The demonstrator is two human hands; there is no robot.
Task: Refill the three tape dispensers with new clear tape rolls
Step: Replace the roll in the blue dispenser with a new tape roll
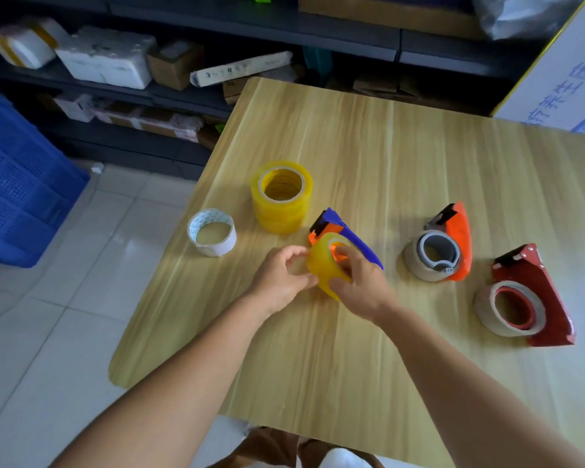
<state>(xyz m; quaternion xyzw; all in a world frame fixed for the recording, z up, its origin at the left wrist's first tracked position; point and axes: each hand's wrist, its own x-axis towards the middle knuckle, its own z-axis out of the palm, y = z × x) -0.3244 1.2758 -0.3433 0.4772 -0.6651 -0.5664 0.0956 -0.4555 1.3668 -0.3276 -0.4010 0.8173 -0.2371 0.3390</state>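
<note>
Looking down through the head camera, I take the blue dispenser [347,236] as my landmark on the table [385,157]. A new roll [325,268] sits tilted against its near side, partly over the hub, and it is not yet seated. My right hand [362,282] curls round the roll, fingers hooked into the core and thumb on the outer face. My left hand [277,282] pinches at the roll's left edge with thumb and fingertips; whether it has the loose tape end I cannot tell.

Just beyond the dispenser and to its left stands the stack [282,196] of fresh rolls. Further left of that lies an empty core [212,232]. To the dispenser's right are the orange dispenser [453,243] and, further right and nearer me, the red dispenser [537,298]; both appear to carry spent cores, so I judge this the first of three refills.

To do this step well, I would square the roll to the hub before pressing, keeping it level so it slides on without jamming. I would check the tape unwinds toward the black cutter end, sticky side down, then draw the free end through to the blade. The dispenser is light and may skid, so one hand should steady it.
</note>
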